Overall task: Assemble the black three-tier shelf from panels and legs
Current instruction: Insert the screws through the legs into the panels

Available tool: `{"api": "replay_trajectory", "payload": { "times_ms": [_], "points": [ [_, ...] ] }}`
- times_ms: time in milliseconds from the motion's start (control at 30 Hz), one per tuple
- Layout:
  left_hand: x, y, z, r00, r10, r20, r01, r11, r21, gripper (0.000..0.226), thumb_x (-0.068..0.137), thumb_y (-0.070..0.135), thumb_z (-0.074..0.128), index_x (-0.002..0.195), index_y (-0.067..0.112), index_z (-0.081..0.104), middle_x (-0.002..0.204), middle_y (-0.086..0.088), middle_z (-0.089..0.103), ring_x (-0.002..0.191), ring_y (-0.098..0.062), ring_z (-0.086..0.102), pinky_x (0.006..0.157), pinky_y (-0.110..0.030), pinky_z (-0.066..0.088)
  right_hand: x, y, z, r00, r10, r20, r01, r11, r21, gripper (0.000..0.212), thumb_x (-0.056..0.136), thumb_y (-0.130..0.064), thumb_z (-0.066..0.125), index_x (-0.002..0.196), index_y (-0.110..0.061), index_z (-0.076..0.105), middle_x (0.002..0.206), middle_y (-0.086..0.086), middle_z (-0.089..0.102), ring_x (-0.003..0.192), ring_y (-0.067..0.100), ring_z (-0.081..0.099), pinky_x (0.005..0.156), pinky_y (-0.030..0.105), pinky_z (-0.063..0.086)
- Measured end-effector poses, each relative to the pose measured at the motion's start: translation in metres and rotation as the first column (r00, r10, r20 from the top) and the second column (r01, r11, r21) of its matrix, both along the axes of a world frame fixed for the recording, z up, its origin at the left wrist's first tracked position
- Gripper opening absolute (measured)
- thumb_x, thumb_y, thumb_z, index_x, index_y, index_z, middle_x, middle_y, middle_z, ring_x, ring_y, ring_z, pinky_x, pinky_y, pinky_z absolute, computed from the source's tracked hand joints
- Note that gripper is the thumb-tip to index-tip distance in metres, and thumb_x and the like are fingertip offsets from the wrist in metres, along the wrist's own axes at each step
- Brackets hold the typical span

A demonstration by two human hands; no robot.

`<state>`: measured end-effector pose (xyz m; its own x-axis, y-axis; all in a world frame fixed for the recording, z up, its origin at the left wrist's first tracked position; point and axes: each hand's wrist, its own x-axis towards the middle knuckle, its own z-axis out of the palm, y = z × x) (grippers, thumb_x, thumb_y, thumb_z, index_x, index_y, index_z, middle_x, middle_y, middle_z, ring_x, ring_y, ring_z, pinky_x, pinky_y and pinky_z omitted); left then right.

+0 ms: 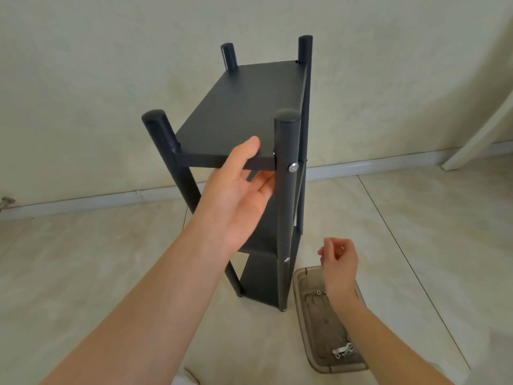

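Pale tiled floor (83,273), cream wall (111,65) behind; black shelf (244,107) stands upright on the floor, three panels on four legs; left hand (238,201) clamps the top panel's front edge, thumb on top, fingers beneath; right hand (340,259) loosely curled, pinching something small, can't tell what; clear tray (301,304) of small metal hardware (342,350) just right of the shelf.

Both forearms bare to the frame edge; no sleeves, gloves, watch or jewellery visible. Left hand (238,195) and right hand (340,262) uncovered. Pale fabric shows at bottom edge; garment unidentifiable.
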<state>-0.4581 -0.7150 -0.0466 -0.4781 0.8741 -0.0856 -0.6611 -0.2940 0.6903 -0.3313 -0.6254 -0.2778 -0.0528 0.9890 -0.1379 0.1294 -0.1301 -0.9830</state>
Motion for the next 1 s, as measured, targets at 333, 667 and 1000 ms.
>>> {"api": "replay_trajectory", "payload": {
  "times_ms": [333,667,1000],
  "points": [
    [-0.006,-0.008,0.0,0.997,-0.035,-0.071,0.024,0.987,-0.16,0.019,0.091,0.032,0.07,0.105,0.023,0.062,0.11,-0.005,0.069,0.097,-0.02,0.074,0.081,-0.042,0.054,-0.057,-0.038,0.118,0.937,0.175,-0.302,-0.197,0.98,-0.043,0.02,0.105,-0.037,0.039,0.108,-0.023,0.053,0.076,-0.002,0.075,0.082,0.017,0.07,0.076,0.033,0.052],
    [-0.004,-0.038,-0.001,0.998,0.001,-0.059,-0.006,0.997,-0.08,0.024,0.074,0.028,0.077,0.097,0.023,0.078,0.103,-0.008,0.074,0.099,-0.024,0.075,0.072,-0.033,0.061,-0.057,-0.07,0.121,0.866,0.256,-0.43,-0.267,0.963,0.035,0.023,0.107,-0.015,0.032,0.099,-0.008,0.053,0.055,0.013,0.053,0.038,0.019,0.046,0.039,0.025,0.042],
    [-0.013,-0.1,-0.003,0.996,0.07,-0.063,-0.073,0.996,-0.043,0.048,0.077,0.029,0.077,0.123,0.018,0.064,0.126,-0.015,0.065,0.118,-0.031,0.067,0.085,-0.039,0.059,-0.059,-0.119,0.135,0.818,0.408,-0.406,-0.413,0.907,0.082,0.022,0.108,-0.018,0.031,0.098,-0.013,0.051,0.058,0.014,0.051,0.037,0.017,0.047,0.037,0.025,0.04]
  ]
}}
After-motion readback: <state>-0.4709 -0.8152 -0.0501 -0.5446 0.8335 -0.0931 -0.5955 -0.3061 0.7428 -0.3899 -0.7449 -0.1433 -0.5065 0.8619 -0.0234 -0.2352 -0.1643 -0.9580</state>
